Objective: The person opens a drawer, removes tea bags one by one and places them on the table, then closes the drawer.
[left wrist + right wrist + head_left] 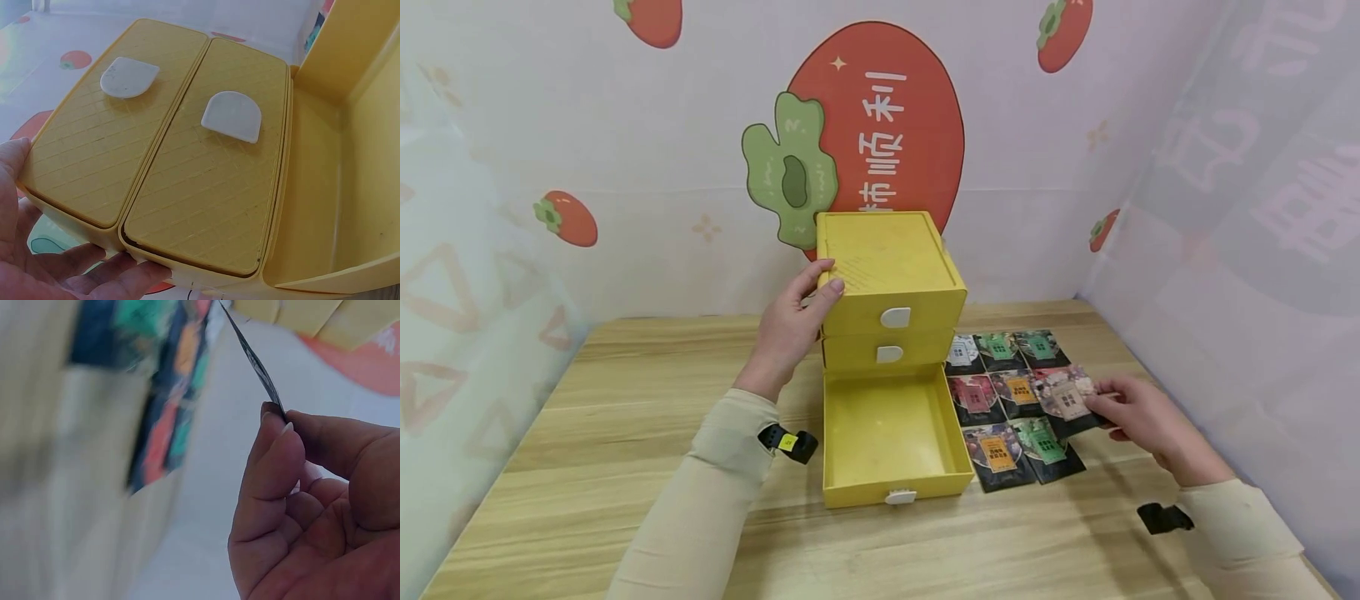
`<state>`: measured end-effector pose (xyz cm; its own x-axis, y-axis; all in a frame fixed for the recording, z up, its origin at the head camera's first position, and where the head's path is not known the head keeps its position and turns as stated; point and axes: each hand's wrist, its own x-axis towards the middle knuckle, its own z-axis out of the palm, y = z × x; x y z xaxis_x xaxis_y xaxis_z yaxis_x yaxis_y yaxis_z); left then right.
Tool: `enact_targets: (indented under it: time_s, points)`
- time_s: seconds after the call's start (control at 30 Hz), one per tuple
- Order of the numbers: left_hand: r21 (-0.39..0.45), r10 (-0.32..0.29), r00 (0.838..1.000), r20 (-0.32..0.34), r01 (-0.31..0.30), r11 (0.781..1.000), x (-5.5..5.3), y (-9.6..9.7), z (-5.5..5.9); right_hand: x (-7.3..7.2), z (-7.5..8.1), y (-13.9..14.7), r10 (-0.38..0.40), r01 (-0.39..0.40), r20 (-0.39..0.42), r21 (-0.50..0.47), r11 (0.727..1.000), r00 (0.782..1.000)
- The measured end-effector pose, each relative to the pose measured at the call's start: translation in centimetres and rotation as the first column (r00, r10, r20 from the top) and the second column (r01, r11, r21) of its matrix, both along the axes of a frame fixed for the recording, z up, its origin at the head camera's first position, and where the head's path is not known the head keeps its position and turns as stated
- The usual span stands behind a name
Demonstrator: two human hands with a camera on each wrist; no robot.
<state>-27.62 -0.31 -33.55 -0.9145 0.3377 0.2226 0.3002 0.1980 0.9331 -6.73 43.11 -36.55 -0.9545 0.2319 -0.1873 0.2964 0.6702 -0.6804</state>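
Note:
A yellow drawer cabinet (891, 250) stands on the table, two white-handled drawers closed above a pulled-out bottom drawer (887, 433). My left hand (790, 321) rests against its upper left side, thumb at the top edge. In the left wrist view, the fingers (134, 278) lie spread along the cabinet's side. My right hand (1146, 417) pinches a dark sachet (1066, 400) with a pale floral print between thumb and fingers. That sachet shows edge-on in the right wrist view, above the fingertips. It overlaps the sachets lying behind it in the head view.
Several flat sachets lie in rows right of the cabinet, among them a red-labelled one (975, 398), an orange-labelled one (1000, 454) and a green-labelled one (1047, 448). The wooden table (647, 433) meets printed cloth walls (1022, 167) at the back and sides.

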Motion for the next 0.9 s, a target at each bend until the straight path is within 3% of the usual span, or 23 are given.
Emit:
enact_targets:
  time_s: [0.3,0.53,0.77,0.9]
  points:
    - [0.004,0.001,1.0,0.001,-0.001,1.0,-0.1,-0.1,-0.1,1.9,-2.1,4.0,-0.04,0.042,0.025,-0.091,0.995,0.999]
    - [0.007,0.0,1.0,0.009,0.0,1.0,-0.1,-0.2,-0.1,2.1,-3.7,5.3,-0.032,0.044,0.089,-0.135,0.99,0.996]
    - [0.004,0.003,1.0,0.007,-0.003,1.0,-0.1,0.0,-0.1,2.2,-4.5,5.4,-0.01,0.009,0.083,0.012,1.0,0.997]
    - [0.0,0.009,1.0,0.004,-0.009,1.0,-0.2,0.0,-0.1,2.1,-4.4,5.2,-0.031,0.023,0.122,0.067,0.998,0.992]
